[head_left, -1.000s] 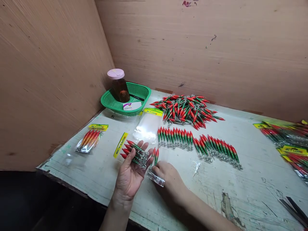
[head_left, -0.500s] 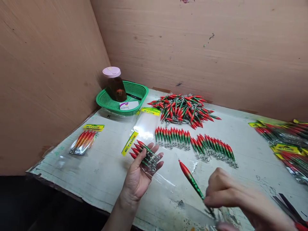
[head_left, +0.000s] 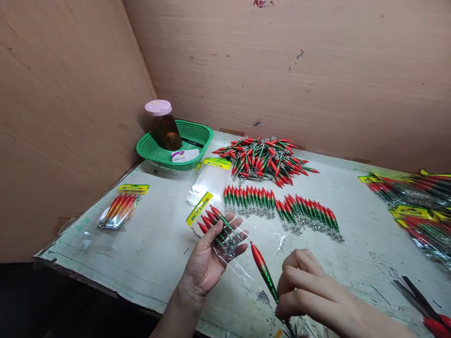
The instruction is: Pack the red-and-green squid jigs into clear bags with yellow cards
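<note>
My left hand (head_left: 211, 258) grips a clear plastic bag (head_left: 243, 270) with a yellow BCT LURE header (head_left: 199, 209). Several red and green fishing lures (head_left: 215, 224) lie inside it, their hooks toward the bag's lower right end. Pinched by its hook end in my right hand (head_left: 303, 286) is a single fishing lure (head_left: 265, 271). Its red tip points up and left, close to the bag's lower right end. Behind the hands, lures stand side by side in two rows (head_left: 249, 199), (head_left: 310, 213). A heap of the same lures (head_left: 266, 159) lies farther back.
Flat bags with yellow headers (head_left: 207, 180) lie beside a green basket (head_left: 192, 164) holding a lidded cup (head_left: 165, 131). A filled lure bag (head_left: 121, 206) rests at left. More filled bags (head_left: 419, 230) and red-handled scissors (head_left: 419, 300) are at right. Wooden panels (head_left: 225, 70) enclose the table.
My right hand has moved left with the lure, bringing its tip nearer the bag. My left hand and the bag have shifted slightly right. The view has turned a little.
</note>
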`<action>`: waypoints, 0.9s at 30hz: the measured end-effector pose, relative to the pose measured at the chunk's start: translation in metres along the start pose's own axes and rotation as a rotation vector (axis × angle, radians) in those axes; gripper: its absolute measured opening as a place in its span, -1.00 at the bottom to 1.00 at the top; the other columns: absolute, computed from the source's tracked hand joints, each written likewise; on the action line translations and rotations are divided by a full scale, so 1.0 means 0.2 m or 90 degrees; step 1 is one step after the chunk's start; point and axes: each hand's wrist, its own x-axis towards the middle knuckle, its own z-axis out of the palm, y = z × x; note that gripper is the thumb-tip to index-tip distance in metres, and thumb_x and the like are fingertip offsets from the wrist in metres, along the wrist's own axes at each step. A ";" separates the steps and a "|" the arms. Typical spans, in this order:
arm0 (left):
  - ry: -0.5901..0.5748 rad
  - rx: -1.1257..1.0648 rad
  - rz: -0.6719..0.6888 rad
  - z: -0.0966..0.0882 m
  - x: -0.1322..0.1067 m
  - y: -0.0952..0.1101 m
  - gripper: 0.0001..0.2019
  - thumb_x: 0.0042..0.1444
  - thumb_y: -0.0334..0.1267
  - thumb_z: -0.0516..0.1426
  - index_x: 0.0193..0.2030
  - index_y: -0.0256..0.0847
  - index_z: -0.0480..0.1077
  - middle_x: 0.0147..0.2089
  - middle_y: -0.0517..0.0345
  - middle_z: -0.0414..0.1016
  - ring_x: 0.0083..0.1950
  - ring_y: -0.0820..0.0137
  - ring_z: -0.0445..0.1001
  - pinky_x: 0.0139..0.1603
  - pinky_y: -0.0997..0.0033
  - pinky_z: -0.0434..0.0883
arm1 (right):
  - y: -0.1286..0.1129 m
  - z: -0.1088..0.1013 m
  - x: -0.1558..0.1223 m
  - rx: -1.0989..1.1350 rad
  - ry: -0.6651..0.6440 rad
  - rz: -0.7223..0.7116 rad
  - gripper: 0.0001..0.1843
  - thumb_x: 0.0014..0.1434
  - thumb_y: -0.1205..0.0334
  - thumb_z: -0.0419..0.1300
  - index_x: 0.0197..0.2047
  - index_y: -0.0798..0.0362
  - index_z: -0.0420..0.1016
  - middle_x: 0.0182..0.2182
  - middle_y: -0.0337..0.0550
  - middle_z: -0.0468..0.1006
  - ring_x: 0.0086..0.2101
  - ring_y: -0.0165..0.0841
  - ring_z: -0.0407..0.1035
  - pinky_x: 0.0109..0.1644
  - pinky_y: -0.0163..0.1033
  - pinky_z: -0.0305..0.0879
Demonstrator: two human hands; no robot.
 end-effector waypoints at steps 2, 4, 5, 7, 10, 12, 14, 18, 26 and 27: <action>-0.014 0.014 -0.019 0.00 -0.01 -0.01 -0.80 0.20 -0.32 0.10 -0.10 -0.29 0.50 -0.09 -0.05 0.60 -0.23 0.21 0.61 -0.32 0.27 0.56 | 0.01 0.00 0.03 -0.039 0.006 -0.005 -0.77 0.09 0.39 0.23 -0.18 -0.08 0.39 -0.38 -0.20 0.50 -0.27 -0.30 0.37 -0.18 -0.18 0.36; -0.019 0.027 -0.034 0.01 -0.01 -0.02 -0.79 0.20 -0.33 0.11 -0.09 -0.31 0.51 -0.12 -0.06 0.61 -0.27 0.24 0.60 -0.34 0.28 0.56 | 0.03 0.02 0.05 -0.086 0.044 -0.008 -0.75 0.08 0.42 0.22 -0.20 -0.09 0.40 -0.39 -0.23 0.50 -0.30 -0.32 0.37 -0.20 -0.17 0.32; -0.016 0.033 -0.040 0.01 -0.02 -0.02 -0.79 0.19 -0.33 0.12 -0.09 -0.33 0.51 -0.13 -0.07 0.61 -0.29 0.27 0.60 -0.35 0.30 0.56 | 0.04 0.03 0.05 -0.113 0.068 -0.014 -0.74 0.07 0.43 0.21 -0.19 -0.09 0.40 -0.40 -0.23 0.51 -0.32 -0.32 0.37 -0.20 -0.16 0.29; -0.009 0.037 -0.045 0.01 -0.02 -0.03 -0.78 0.18 -0.34 0.13 -0.08 -0.35 0.50 -0.16 -0.08 0.61 -0.31 0.32 0.58 -0.36 0.34 0.55 | 0.06 0.06 0.04 -0.174 0.115 -0.024 -0.73 0.09 0.44 0.19 -0.16 -0.07 0.40 -0.42 -0.24 0.53 -0.33 -0.31 0.37 -0.15 -0.13 0.23; -0.003 0.031 -0.034 0.02 -0.03 -0.04 -0.75 0.15 -0.36 0.15 -0.03 -0.31 0.47 -0.21 -0.04 0.61 -0.30 0.32 0.57 -0.36 0.31 0.56 | 0.09 0.10 0.02 -0.264 0.177 -0.017 -0.80 0.17 0.41 0.15 -0.15 -0.05 0.39 -0.38 -0.23 0.56 -0.30 -0.29 0.37 -0.09 -0.09 0.13; -0.003 0.027 -0.021 0.02 -0.04 -0.04 -0.70 0.13 -0.38 0.17 0.02 -0.28 0.44 -0.21 -0.01 0.61 -0.28 0.29 0.58 -0.35 0.25 0.57 | 0.10 0.12 0.01 -0.299 0.205 -0.007 -0.85 0.20 0.39 0.12 -0.20 -0.05 0.40 -0.34 -0.22 0.58 -0.28 -0.29 0.37 -0.09 -0.09 0.09; -0.009 0.026 -0.014 0.02 -0.04 -0.05 -0.68 0.12 -0.39 0.18 0.04 -0.27 0.43 -0.20 -0.02 0.61 -0.26 0.25 0.58 -0.35 0.19 0.58 | 0.10 0.13 0.00 -0.306 0.224 0.008 -0.83 0.21 0.41 0.09 -0.21 -0.05 0.41 -0.34 -0.22 0.57 -0.28 -0.30 0.37 -0.11 -0.10 0.08; -0.019 0.035 -0.015 0.01 -0.05 -0.05 -0.71 0.12 -0.38 0.18 0.00 -0.30 0.44 -0.18 -0.06 0.61 -0.23 0.22 0.58 -0.36 0.18 0.58 | 0.11 0.17 -0.01 -0.275 0.243 0.033 -0.78 0.18 0.47 0.11 -0.18 -0.03 0.41 -0.37 -0.24 0.54 -0.32 -0.32 0.37 -0.10 -0.08 0.06; -0.073 0.056 -0.034 0.01 -0.06 -0.09 -0.79 0.10 -0.31 0.21 -0.13 -0.34 0.49 -0.21 -0.08 0.62 -0.28 0.22 0.60 -0.34 0.26 0.56 | 0.13 0.21 -0.02 -0.258 0.325 0.035 -0.74 0.14 0.50 0.14 -0.17 -0.02 0.42 -0.43 -0.26 0.53 -0.36 -0.33 0.36 -0.12 -0.07 0.09; -0.071 0.058 -0.037 0.02 -0.06 -0.10 -0.79 0.11 -0.31 0.21 -0.13 -0.35 0.50 -0.20 -0.09 0.62 -0.27 0.22 0.60 -0.33 0.25 0.56 | 0.14 0.22 -0.02 -0.247 0.326 0.031 -0.75 0.14 0.50 0.14 -0.16 -0.02 0.42 -0.43 -0.27 0.52 -0.37 -0.33 0.36 -0.13 -0.08 0.09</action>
